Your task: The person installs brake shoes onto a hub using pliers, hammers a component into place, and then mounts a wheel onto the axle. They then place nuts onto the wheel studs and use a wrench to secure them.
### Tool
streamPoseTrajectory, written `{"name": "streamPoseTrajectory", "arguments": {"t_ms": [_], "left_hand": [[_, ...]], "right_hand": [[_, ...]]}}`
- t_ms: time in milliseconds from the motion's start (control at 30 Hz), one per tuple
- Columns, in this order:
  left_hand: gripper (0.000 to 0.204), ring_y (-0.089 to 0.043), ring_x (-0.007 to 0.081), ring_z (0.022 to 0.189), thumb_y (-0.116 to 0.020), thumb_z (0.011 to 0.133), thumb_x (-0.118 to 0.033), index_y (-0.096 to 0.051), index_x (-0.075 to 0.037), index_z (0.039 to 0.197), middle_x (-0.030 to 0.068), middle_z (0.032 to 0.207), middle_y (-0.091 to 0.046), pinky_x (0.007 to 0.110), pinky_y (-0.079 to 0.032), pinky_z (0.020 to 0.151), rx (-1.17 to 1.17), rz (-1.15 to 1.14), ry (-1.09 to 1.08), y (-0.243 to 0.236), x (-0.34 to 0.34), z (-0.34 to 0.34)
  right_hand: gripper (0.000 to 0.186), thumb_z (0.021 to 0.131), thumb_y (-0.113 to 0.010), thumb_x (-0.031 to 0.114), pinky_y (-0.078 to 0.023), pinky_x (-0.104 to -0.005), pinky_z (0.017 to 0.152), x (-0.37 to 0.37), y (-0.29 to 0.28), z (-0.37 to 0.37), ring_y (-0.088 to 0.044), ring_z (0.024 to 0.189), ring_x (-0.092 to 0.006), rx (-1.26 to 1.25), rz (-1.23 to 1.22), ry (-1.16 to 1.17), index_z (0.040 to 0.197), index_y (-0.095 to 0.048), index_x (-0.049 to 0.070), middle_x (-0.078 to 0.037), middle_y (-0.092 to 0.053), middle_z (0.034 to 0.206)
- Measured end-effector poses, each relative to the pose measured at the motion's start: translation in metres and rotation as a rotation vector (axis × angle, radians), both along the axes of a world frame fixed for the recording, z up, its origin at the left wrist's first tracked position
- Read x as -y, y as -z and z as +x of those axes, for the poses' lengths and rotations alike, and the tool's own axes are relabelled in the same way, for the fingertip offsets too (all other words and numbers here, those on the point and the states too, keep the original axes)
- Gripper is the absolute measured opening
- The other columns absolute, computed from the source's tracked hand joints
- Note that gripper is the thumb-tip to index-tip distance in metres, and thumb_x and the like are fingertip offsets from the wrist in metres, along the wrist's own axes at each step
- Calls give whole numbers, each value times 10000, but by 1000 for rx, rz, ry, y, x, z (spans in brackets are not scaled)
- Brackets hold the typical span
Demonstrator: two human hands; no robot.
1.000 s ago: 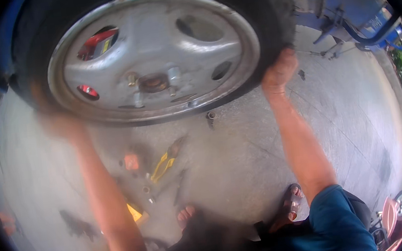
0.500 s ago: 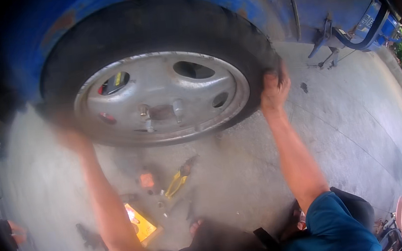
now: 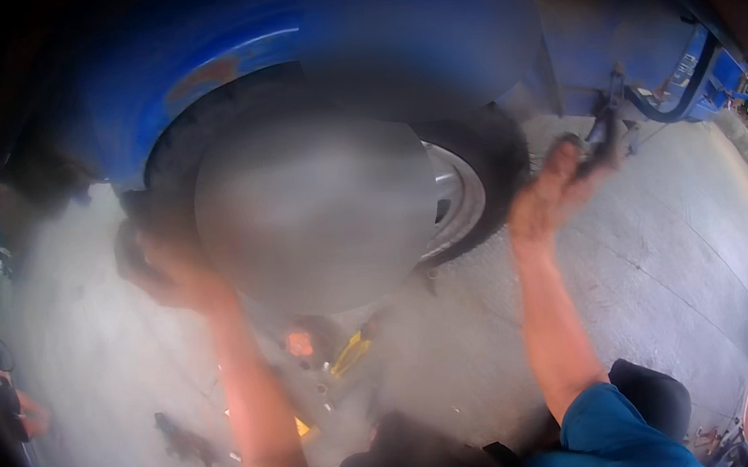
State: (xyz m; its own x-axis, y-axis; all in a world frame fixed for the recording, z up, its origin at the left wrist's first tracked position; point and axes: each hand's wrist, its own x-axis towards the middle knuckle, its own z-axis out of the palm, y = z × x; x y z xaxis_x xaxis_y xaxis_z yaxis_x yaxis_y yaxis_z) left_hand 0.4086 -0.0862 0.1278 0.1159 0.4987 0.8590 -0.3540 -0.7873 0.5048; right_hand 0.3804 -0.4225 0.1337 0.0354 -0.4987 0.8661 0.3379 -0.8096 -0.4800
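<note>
A wheel with a black tyre [image 3: 506,158] and a silver steel rim [image 3: 472,204] stands under the blue, rust-marked wheel arch [image 3: 217,71]. A large smeared grey patch hides most of the rim. My right hand [image 3: 547,200] is just off the tyre's right side, its thumb and fingers apart and nothing in it. Beside the tyre's lower left is my left hand [image 3: 177,270]; motion smears its dark fingers, and I cannot tell whether they touch the rubber.
On the concrete floor [image 3: 659,229] below the wheel lie an orange object [image 3: 299,343] and yellow-handled pliers [image 3: 349,356]. A yellow box [image 3: 304,429] is mostly behind my left forearm. Further left lies a dark object [image 3: 183,440]. A blue frame with a dark bar [image 3: 684,78] stands at the upper right.
Both hands were at the tyre's sides. My right hand has come away to the right and spread; my left has shifted right and slightly down. The view has shifted, and blur now covers the rim.
</note>
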Motion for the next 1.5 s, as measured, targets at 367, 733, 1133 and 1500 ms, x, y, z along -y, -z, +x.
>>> {"name": "streamPoseTrajectory", "arguments": {"t_ms": [367,733,1133,1500], "left_hand": [[567,-473,279,1106,-473,917,-437,-448,-9,1287,133,1241,-500,376,-379,942,339,791,-647,-103,70,64],[696,-343,314,1302,-563,889,-261,-230,51,1414,240,1410,-338,370,-272,1077,-623,8,163,98,-52,22],[713,-381,253,1269,-323,958,-554,-287,-6,1412,120,1403,-376,359,-270,1076,-580,-1030,939,191,-106,1],[674,-403,261,1240,-482,922,-508,-342,-41,1389,122,1370,-404,399,-315,1055,-423,-1183,933,147,-79,-28]], "right_hand": [[751,846,-614,413,-228,-451,1104,-20,-74,58,-346,1270,-306,170,-409,271,1406,-270,51,-167,-370,1369],[735,849,-585,538,-426,-353,909,-1,75,-7,-542,1084,-267,-628,334,-433,1244,-497,-75,-197,-556,1231],[809,866,-478,639,-389,-336,928,17,116,-4,-521,1050,-236,-643,696,-551,1241,-490,-78,-153,-565,1183],[871,875,-433,647,-236,-388,1098,28,79,-3,-300,1327,-250,-691,811,-699,1454,-225,29,-122,-293,1472]]}}
